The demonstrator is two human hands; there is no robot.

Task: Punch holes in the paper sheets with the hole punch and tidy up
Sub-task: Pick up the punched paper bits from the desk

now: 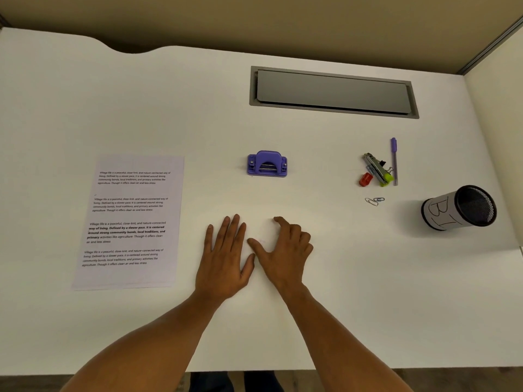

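Both hands empty: left hand (pixel 223 258) flat, fingers spread; right hand (pixel 283 250) half-curled. Paper sheets (pixel 127 222) left of left fingers, hole punch (pixel 267 163) just beyond fingertips; square stack first

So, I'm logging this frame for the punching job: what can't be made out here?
- Paper, head view: one sheet or a stack, the flat top-down angle hides it; holes too small to tell.
- Cup: inside lost in dark mesh.
- Clutter by the pen: overlapping, small; only a stapler-like tool and clips guessable.
- Right hand: curled fingers hide the desk beneath.
- Punch: slot too small.
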